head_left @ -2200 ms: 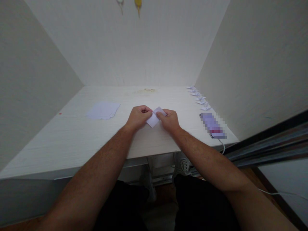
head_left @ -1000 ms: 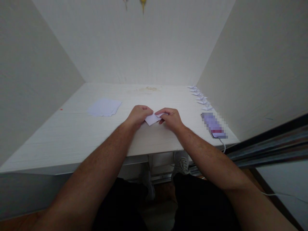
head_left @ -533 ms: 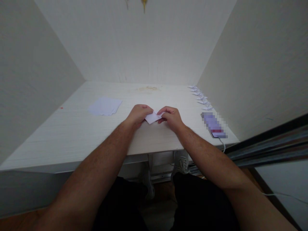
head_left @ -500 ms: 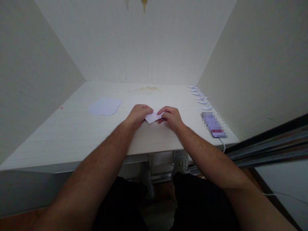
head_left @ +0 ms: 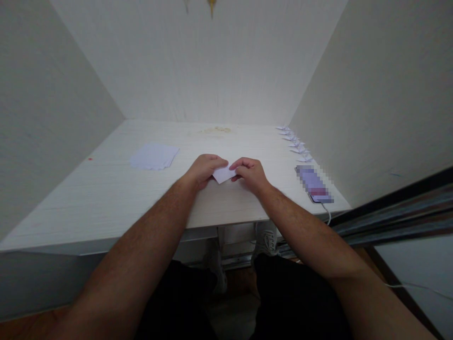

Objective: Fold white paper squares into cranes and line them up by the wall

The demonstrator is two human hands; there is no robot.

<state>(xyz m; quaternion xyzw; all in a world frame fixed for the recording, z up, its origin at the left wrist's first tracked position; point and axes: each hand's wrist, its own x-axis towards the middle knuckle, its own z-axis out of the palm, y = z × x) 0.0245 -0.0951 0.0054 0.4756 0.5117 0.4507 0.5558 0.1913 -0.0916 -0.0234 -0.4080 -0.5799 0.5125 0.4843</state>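
I have a small folded paper (head_left: 221, 175) between my 2 hands, just above or resting on the near middle part of the table (head_left: 106, 203); I can't tell which. My left hand (head_left: 207, 169) is closed on its left side, thumb laid across the top and the other fingers curled beneath. My right hand (head_left: 249, 172) is partly curled, with thumb and fingertips close together around the right end; they seem to pinch it, though I can't tell how firmly. A point of the paper sticks out towards me.

I'd judge the step in hand to be folding, with an edge or flap being lined up under my fingertips. The next move calls for a steady left thumb and a light, exact right pinch, so the layers don't slip before a crease is pressed.

A loose stack of paper sheets (head_left: 155, 156) lies off to my left. Along the right wall runs a row of pointed folded paper shapes (head_left: 299, 148), with a phone (head_left: 313, 184) nearer me.
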